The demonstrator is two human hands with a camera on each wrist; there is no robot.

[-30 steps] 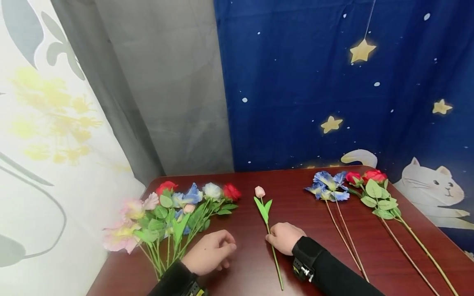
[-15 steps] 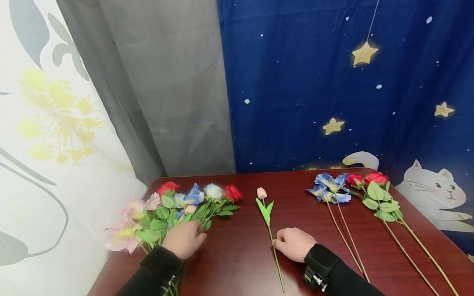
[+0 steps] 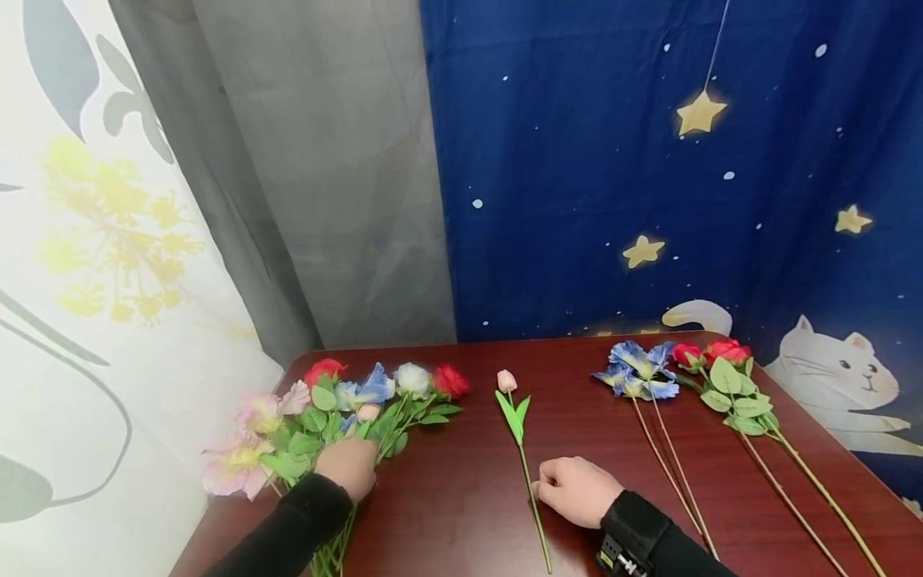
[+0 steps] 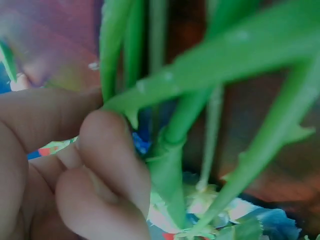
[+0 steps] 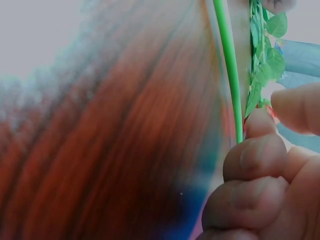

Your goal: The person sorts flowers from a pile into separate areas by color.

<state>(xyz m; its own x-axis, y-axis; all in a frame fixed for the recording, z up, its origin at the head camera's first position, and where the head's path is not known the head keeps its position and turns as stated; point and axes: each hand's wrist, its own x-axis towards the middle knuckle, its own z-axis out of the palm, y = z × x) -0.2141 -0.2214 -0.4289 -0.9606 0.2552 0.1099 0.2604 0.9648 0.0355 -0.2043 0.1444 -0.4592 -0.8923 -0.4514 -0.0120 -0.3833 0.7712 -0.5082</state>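
At the left of the table lies a bunch of artificial flowers (image 3: 339,417), with red, white, blue and pink heads. My left hand (image 3: 348,467) is over its stems; in the left wrist view, thumb and fingertip meet around a green flower stem (image 4: 165,82). Other stems cross beside the fingers. A single pink tulip (image 3: 507,381) lies on the table between both hands, its two leaves pointing away from me. My right hand (image 3: 579,490) rests just right of the tulip's stem. Its fingers are loosely curled and touch the stem (image 5: 230,65), while the thumb stands apart from them.
On the right lie blue flowers (image 3: 638,370) with thin brown stems, then red roses (image 3: 727,353) with green leaves. The dark red wooden table (image 3: 447,513) ends at a grey curtain (image 3: 346,200) and a blue starry curtain (image 3: 562,176).
My left hand has moved left from beside the bunch onto its stems and taken hold there. My right hand has drawn slightly back toward me along the tulip's stem; the tulip has stayed put.
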